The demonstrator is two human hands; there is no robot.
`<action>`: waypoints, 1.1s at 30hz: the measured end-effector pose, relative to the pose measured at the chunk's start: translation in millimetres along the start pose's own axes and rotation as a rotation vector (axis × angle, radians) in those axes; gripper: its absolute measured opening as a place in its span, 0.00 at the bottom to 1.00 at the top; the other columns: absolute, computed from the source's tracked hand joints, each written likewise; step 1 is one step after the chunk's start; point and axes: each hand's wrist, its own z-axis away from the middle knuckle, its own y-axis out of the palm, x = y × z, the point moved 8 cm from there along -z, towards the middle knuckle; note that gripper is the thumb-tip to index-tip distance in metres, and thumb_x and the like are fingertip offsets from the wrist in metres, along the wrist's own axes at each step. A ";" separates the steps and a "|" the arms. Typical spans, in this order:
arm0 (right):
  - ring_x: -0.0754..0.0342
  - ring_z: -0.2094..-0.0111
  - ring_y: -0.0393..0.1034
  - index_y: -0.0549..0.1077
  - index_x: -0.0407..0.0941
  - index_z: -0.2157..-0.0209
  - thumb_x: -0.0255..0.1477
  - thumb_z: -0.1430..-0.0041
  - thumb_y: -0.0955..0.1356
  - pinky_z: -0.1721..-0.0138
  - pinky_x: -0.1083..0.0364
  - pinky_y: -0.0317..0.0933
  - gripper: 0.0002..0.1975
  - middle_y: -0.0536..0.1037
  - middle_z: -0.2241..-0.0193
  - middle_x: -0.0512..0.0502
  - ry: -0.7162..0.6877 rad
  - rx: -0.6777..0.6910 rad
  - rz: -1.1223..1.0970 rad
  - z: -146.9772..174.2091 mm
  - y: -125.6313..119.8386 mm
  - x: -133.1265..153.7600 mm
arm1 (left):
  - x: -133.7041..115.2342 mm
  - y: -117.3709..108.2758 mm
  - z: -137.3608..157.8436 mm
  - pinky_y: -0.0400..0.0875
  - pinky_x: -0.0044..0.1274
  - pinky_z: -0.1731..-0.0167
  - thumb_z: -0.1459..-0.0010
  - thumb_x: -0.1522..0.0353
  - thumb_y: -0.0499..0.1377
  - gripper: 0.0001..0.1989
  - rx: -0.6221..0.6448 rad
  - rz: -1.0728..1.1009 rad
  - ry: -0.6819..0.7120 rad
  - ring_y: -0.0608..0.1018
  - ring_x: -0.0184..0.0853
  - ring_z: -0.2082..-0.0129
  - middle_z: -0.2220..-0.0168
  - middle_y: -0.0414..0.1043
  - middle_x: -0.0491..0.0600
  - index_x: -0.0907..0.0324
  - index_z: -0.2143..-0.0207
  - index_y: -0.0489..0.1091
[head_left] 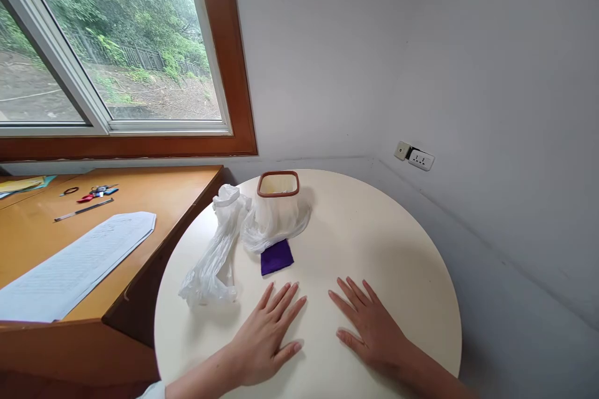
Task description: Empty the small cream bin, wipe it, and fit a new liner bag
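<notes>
Near the front edge of a round table [397,249], a left hand [266,338] and right hand [369,327] are resting palm-down, fingers spread. Beyond, a purple cloth [277,257] is lying before a brown-rimmed bin [277,194]; a plastic bag [218,255] is sprawling toward the left edge.

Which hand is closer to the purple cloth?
The left hand, lying just short of the purple cloth; the right hand is farther, off to its right.

Bare fingers [286,301], bare forearms [201,375], pale sleeve edge [153,391] at left
</notes>
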 end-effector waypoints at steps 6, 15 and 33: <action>0.45 0.37 0.35 0.42 0.56 0.38 0.45 0.39 0.54 0.40 0.37 0.32 0.29 0.41 0.37 0.49 0.005 0.022 -0.003 -1.1 0.7 1.4 | -0.4 -1.3 -0.1 0.42 0.44 0.42 0.39 0.56 0.46 0.33 0.024 0.015 -0.011 0.47 0.47 0.37 0.36 0.35 0.50 0.51 0.38 0.32; 0.45 0.37 0.35 0.41 0.57 0.39 0.45 0.39 0.54 0.40 0.38 0.32 0.29 0.41 0.37 0.51 0.000 0.004 0.009 -0.5 1.0 1.5 | 0.7 0.3 0.8 0.42 0.44 0.42 0.39 0.56 0.46 0.33 0.015 0.040 -0.009 0.48 0.47 0.38 0.36 0.37 0.50 0.50 0.38 0.32; 0.47 0.37 0.35 0.42 0.57 0.39 0.45 0.39 0.53 0.40 0.40 0.31 0.28 0.42 0.37 0.51 0.023 -0.016 0.029 1.7 2.7 1.0 | -0.6 3.3 0.5 0.40 0.47 0.42 0.40 0.56 0.45 0.32 0.052 0.066 -0.032 0.46 0.47 0.37 0.36 0.40 0.52 0.51 0.37 0.37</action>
